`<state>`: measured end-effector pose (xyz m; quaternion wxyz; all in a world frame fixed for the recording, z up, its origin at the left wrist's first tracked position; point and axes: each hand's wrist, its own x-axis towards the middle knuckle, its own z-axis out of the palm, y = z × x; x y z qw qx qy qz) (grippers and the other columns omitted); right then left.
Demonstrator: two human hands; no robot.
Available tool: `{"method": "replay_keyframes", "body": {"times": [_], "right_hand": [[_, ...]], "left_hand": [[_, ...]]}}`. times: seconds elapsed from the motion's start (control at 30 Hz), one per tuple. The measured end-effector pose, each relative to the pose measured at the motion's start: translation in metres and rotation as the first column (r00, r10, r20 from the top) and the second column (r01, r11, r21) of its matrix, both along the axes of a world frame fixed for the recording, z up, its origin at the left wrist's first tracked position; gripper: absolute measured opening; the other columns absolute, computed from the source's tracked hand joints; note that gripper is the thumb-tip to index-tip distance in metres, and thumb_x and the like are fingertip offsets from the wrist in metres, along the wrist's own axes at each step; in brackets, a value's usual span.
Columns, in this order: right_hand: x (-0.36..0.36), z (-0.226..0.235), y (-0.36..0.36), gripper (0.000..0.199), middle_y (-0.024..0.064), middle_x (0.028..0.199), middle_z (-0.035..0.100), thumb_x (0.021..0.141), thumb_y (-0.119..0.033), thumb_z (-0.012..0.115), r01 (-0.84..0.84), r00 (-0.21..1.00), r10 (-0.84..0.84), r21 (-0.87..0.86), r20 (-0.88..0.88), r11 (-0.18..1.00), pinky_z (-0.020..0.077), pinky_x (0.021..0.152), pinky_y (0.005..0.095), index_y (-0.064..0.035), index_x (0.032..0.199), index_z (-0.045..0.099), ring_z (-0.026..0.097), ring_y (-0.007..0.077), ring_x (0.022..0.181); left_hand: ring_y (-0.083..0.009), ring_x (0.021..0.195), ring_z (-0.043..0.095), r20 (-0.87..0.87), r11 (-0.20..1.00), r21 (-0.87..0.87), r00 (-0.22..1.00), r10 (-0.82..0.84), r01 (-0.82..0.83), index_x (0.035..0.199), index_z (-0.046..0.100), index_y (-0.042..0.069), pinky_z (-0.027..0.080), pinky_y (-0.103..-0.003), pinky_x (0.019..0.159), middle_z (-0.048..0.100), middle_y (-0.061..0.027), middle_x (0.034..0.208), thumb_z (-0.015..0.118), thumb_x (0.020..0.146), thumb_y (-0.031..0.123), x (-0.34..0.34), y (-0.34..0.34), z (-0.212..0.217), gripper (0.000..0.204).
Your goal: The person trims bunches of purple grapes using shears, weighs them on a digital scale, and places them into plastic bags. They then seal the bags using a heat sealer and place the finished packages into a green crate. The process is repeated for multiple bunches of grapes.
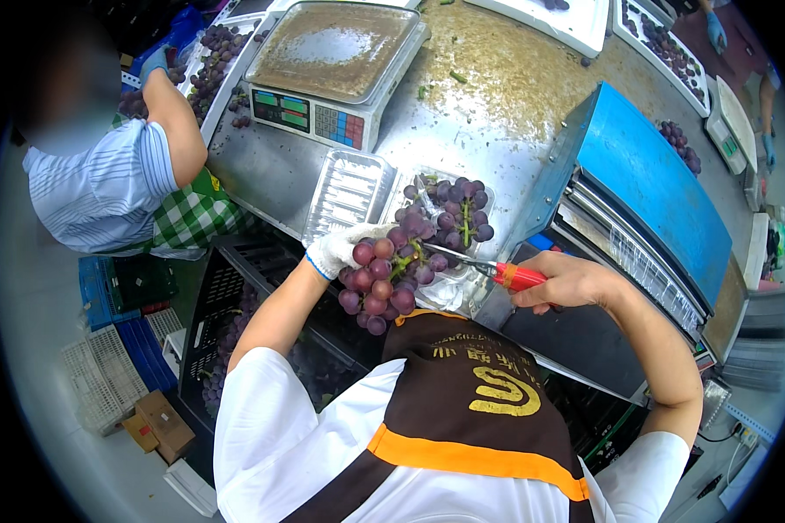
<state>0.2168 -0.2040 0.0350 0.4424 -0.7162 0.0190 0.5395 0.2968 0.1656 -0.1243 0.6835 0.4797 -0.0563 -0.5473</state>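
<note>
My left hand [340, 248], in a white knit glove, holds a bunch of red-purple grapes [379, 283] just above my apron. My bare right hand [567, 281] grips red-handled scissors [497, 272] whose blades point left into the bunch's stem. Behind the bunch, a clear plastic tray [484, 202] on the metal table [488, 113] holds more dark grapes [449, 213]. An empty clear tray [349, 187] lies to its left.
A digital scale [331, 61] stands at the back of the table. A blue-topped machine [645, 183] sits to the right. A black crate [235, 288] with grapes is below left. Another person in a striped shirt [105, 187] works at the left beside white grape trays [209, 65].
</note>
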Motion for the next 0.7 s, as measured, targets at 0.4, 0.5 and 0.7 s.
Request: {"method": "replay_keyframes", "body": {"times": [0.4, 0.5, 0.7], "right_hand": [[0.004, -0.011, 0.004, 0.025, 0.0028, 0.063, 0.057, 0.083, -0.024, 0.063, 0.045, 0.998, -0.041, 0.094, -0.05, 0.994, 0.0421, 0.056, 0.0263, -0.0002, 0.075, 0.062, 0.054, 0.0109, 0.059], [0.004, -0.014, 0.005, 0.023, 0.002, 0.063, 0.056, 0.084, -0.023, 0.063, 0.04, 0.998, -0.036, 0.092, -0.045, 0.995, 0.0408, 0.055, 0.0261, -0.0013, 0.076, 0.061, 0.053, 0.0106, 0.058], [0.001, -0.017, 0.007, 0.016, 0.0001, 0.063, 0.052, 0.084, -0.018, 0.064, 0.037, 0.996, -0.037, 0.003, 0.077, 0.999, 0.0388, 0.051, 0.0257, -0.0021, 0.08, 0.06, 0.048, 0.0093, 0.055]], "left_hand": [[-0.0204, 0.116, 0.051, 0.005, 0.99, 0.12, 0.997, 0.075, -0.075, 0.13, 0.048, 0.0, 0.04, -0.032, 0.101, 0.053, -0.0111, 0.129, 0.047, 0.09, 0.011, -0.006, -0.005, 0.007, 0.041], [-0.0213, 0.124, 0.046, -0.084, 1.0, -0.03, 0.996, 0.001, -0.004, 0.135, 0.044, 0.0, 0.033, -0.036, 0.109, 0.048, -0.0096, 0.136, 0.061, 0.081, 0.01, -0.002, 0.0, -0.01, 0.058], [-0.0212, 0.124, 0.046, -0.103, 0.993, -0.117, 0.994, -0.026, 0.014, 0.137, 0.042, 0.0, 0.033, -0.035, 0.109, 0.048, -0.0097, 0.137, 0.065, 0.076, 0.011, -0.002, -0.003, -0.005, 0.066]]}}
